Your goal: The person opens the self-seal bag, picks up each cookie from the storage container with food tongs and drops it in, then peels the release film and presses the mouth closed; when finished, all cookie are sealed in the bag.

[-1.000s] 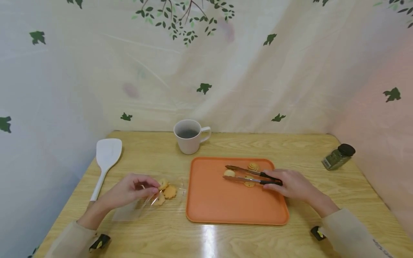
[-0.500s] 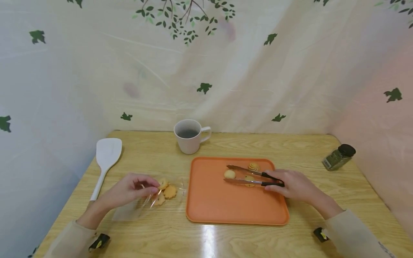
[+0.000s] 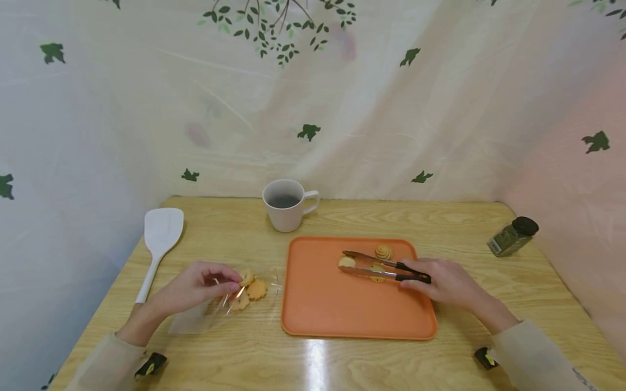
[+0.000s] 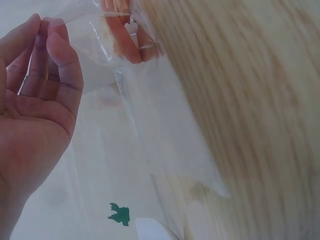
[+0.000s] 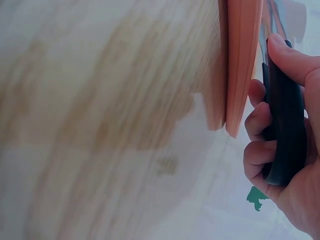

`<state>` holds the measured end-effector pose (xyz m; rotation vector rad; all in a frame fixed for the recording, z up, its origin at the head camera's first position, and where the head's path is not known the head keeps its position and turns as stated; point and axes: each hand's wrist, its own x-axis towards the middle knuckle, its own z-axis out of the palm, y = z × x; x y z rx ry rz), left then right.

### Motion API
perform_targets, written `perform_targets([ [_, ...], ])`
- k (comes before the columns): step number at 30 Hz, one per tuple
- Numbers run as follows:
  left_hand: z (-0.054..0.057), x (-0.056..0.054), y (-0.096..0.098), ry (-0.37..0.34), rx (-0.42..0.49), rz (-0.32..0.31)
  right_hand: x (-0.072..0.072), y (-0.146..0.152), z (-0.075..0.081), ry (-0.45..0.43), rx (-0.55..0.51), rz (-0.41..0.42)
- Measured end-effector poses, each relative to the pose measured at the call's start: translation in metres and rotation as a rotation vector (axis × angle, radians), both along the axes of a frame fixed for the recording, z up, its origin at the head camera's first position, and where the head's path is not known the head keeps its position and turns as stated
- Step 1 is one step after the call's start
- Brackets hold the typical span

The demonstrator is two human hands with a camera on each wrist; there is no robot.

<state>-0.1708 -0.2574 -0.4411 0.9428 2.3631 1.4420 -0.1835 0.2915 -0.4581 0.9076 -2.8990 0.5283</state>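
Note:
My left hand (image 3: 202, 288) pinches the edge of a clear plastic bag (image 4: 165, 120) between thumb and fingertips. Several cookies (image 3: 257, 289) lie in the bag, left of the orange tray (image 3: 332, 320). My right hand (image 3: 447, 282) grips the black handles of metal tongs (image 5: 285, 115). The tongs' arms are spread and reach left over the tray. A round pale cookie (image 3: 346, 262) sits by their tips. Another cookie (image 3: 377, 273) is partly hidden under the lower arm, and a swirled cookie (image 3: 383, 252) lies just behind the tongs.
A white mug (image 3: 285, 214) holding dark liquid stands behind the tray. At the left lies a white spatula (image 3: 163, 233). A jar with a black lid (image 3: 512, 237) lies tilted near the right table edge. Patterned curtain hangs behind the wooden table (image 3: 440, 222).
The tongs shift slightly right and back over the tray, staying spread around the pale cookie. My left hand and the bag keep their place.

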Motion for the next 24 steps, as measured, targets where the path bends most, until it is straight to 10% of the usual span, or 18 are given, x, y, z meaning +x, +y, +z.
perform_targets([
  [24,0.0015,-0.0002,0.0006,-0.026,-0.016,0.018,0.0024,0.001,0.0022,0.001,-0.089,0.046],
])
